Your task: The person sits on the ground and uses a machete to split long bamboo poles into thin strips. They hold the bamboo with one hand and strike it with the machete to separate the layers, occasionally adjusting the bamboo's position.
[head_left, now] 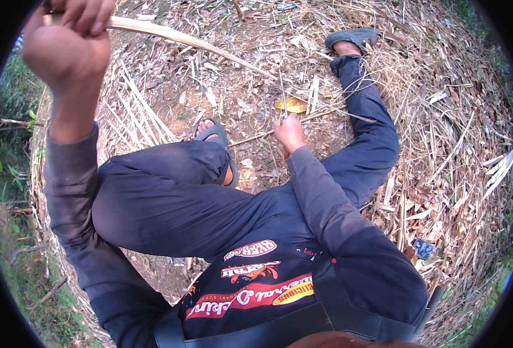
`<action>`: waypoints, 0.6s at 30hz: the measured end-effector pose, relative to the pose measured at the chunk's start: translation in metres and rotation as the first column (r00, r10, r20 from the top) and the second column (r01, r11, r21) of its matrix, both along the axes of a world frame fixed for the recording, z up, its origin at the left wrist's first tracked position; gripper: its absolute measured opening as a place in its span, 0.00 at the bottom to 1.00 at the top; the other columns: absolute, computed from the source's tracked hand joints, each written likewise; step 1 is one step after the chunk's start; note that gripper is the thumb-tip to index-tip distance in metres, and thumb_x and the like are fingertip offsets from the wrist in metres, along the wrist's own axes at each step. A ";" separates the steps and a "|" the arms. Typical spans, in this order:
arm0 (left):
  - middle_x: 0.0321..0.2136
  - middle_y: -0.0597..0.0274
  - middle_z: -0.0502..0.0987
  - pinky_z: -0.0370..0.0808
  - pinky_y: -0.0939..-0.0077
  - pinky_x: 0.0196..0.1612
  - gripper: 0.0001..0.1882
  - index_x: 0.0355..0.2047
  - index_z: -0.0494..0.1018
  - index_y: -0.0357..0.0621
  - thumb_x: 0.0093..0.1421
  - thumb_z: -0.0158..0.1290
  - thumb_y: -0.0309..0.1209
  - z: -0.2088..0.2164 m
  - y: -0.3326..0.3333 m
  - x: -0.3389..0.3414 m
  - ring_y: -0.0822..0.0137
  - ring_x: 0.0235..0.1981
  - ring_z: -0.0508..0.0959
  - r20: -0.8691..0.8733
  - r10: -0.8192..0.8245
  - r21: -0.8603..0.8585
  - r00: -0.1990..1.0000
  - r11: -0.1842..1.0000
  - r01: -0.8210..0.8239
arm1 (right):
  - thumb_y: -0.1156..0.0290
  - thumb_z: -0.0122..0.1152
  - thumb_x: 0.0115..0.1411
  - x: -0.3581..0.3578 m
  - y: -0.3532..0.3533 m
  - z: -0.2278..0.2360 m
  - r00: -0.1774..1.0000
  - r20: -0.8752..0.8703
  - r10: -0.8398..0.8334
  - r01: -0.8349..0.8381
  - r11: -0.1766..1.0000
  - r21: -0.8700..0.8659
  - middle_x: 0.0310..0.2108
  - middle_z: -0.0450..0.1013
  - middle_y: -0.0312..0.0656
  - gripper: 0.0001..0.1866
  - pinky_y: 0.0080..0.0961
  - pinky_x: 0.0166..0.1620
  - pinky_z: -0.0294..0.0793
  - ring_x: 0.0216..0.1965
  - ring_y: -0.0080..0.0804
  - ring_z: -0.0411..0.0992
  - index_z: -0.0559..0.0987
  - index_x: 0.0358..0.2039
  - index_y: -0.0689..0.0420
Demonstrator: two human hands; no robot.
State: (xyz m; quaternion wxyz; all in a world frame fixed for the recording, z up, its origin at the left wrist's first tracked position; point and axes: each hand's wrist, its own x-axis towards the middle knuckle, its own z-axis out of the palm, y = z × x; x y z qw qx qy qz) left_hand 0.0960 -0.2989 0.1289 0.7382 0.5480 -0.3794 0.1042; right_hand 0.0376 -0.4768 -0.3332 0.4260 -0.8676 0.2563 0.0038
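Pale strip (178, 36) raised in left hand (68, 43), thin blade (283, 95) in right hand (290, 133).
Reads to me as a shaving or splitting step; next move calls for a steady left hold and the edge set square on the strip. Left fingers curled over its upper-left end, nearly closed. Right fingers wrapped round the tool's grip, mostly hiding it. Strip slants down to the right, far tip beside the blade above the yellow leaf (292, 105); I can't tell if they touch.

Strips (146, 105) lie on the ground (172, 110), left of the blade (283, 93).
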 end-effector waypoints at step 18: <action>0.14 0.72 0.50 0.55 0.76 0.23 0.16 0.25 0.59 0.48 0.72 0.36 0.36 -0.017 0.006 0.039 0.75 0.15 0.49 -0.019 0.050 0.046 0.999 0.998 -0.049 | 0.57 0.49 0.68 -0.013 -0.018 0.014 0.992 0.099 -0.083 0.086 0.996 -0.032 0.32 0.78 0.63 0.23 0.55 0.42 0.75 0.36 0.62 0.78 0.73 0.45 0.69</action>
